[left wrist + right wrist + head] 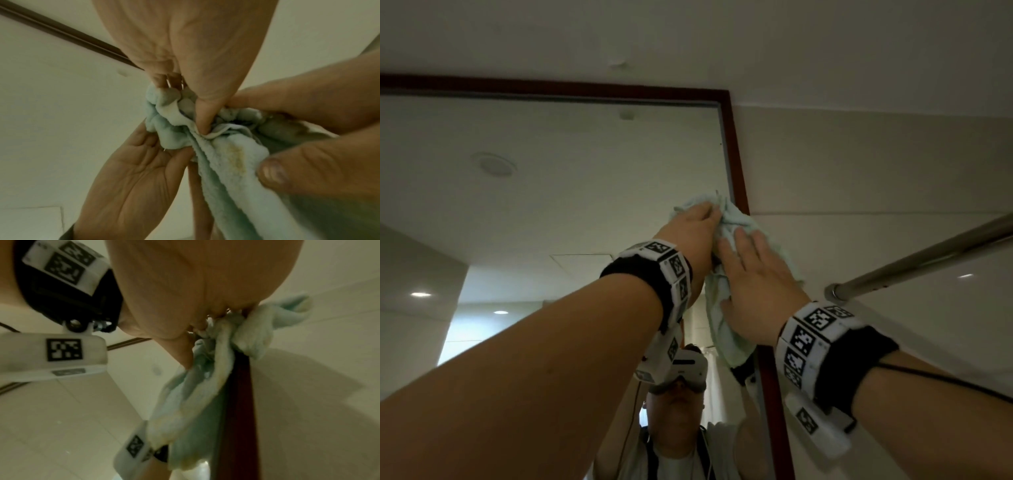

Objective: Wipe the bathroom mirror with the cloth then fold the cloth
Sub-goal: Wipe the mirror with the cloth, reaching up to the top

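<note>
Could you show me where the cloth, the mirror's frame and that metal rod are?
cloth [726,329]: head view, on the part hanging below the hands.
mirror's frame [736,161]: head view, on its dark red right-hand side.
metal rod [914,265]: head view, midway along the shiny bar.

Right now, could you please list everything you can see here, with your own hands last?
cloth: one, pale green, bunched against the mirror's right edge, lower part hanging down.
mirror: one, dark reddish-brown frame, on the wall ahead.
metal rail: one, silver, on the wall at right.
wall: pale tiles, right of the mirror.
wrist bands: two, black with white marker blocks.
left hand: fingers gripping the cloth's top.
right hand: flat, pressing the cloth.
</note>
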`<state>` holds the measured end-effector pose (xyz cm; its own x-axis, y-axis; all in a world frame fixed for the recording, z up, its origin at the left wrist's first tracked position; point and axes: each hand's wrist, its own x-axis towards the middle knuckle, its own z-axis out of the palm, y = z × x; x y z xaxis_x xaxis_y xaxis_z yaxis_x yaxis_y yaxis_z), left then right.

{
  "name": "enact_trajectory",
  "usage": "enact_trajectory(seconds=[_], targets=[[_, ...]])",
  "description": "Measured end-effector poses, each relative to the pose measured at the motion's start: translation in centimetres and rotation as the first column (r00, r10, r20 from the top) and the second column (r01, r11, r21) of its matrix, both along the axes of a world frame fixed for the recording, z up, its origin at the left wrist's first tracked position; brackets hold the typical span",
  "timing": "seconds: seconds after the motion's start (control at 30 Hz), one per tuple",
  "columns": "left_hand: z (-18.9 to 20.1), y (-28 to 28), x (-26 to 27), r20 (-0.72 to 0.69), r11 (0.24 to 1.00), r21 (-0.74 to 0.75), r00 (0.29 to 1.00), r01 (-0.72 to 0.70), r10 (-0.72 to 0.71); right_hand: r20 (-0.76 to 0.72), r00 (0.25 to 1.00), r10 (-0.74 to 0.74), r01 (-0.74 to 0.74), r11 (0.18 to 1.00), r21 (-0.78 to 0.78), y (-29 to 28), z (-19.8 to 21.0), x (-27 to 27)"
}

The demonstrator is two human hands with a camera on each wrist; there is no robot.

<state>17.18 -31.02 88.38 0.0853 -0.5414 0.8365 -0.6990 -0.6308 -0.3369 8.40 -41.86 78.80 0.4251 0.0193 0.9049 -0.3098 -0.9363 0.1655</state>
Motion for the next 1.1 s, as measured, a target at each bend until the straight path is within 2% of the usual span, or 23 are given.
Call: enact_trajectory(seconds=[0.07,0.13,0.23,0.37,0.47,0.63,0.7,0.73,0.8,0.83,0.87,0.97,1.03,1.1], targets=[[0.1,-0.2,0.0,0.094,0.997,-0.012,0.993,-0.076,0.077,0.013,0.999,-0.046,0.047,0.997,-0.053,-0.9,0.7,0.5],[0.1,-0.2,-0.3,0.087,0.994,-0.023,0.990,-0.111,0.112,0.025,0.999,-0.044,0.045,0.998,-0.047,-1.1,1.7,0.8],[0.0,-0.1,-0.5,0.044,0.999,0.009,0.998,-0.038,0.038,0.034,0.999,-0.037,0.037,0.999,0.003,-0.8,3.4,0.6],[-0.6,0.4,-0.5,-0.092,0.996,-0.035,0.992,0.081,-0.084,-0.013,0.999,-0.037,0.037,0.999,-0.011,-0.5,4.7,0.0],[-0.6,0.5,-0.5,-0.119,0.978,-0.100,0.974,0.181,-0.192,-0.016,1.000,-0.007,0.006,0.999,-0.041,-1.0,5.4,-0.2],[0.6,0.3,-0.5,-0.200,0.989,-0.094,0.971,0.112,-0.129,0.010,0.999,0.049,-0.049,0.997,-0.052,-1.8,7.2,-0.7],[1.0,0.5,-0.7,-0.199,0.994,-0.068,0.975,0.090,-0.101,0.103,0.993,0.064,-0.058,0.996,-0.063,-1.8,7.4,-0.9],[1.1,0.5,-0.8,-0.183,0.994,-0.063,0.979,0.084,-0.094,0.192,0.981,0.027,-0.009,0.995,-0.095,-1.6,7.4,-1.0],[1.0,0.5,-0.9,-0.148,0.994,-0.072,0.985,0.078,-0.088,0.364,0.921,-0.135,0.201,0.968,-0.150,-1.1,7.7,-1.4],[1.0,0.4,-0.9,-0.138,0.994,-0.075,0.987,0.074,-0.084,0.392,0.899,-0.195,0.261,0.958,-0.121,-0.8,7.9,-1.9],[1.0,0.3,-0.9,-0.132,0.994,-0.077,0.988,0.072,-0.081,0.361,0.904,-0.227,0.262,0.964,-0.052,-0.7,8.2,-2.3],[0.9,0.2,-0.7,-0.115,0.992,-0.095,0.989,0.083,-0.094,0.198,0.968,-0.157,0.137,0.984,0.112,-0.9,8.8,-2.9],[0.8,0.2,-0.5,-0.105,0.989,-0.106,0.988,0.101,-0.112,0.215,0.976,-0.035,0.008,0.992,0.126,-1.0,8.9,-2.7],[0.5,0.1,-0.4,-0.102,0.988,-0.110,0.988,0.106,-0.117,0.293,0.955,0.053,-0.103,0.982,0.159,-0.6,8.7,-2.7]])
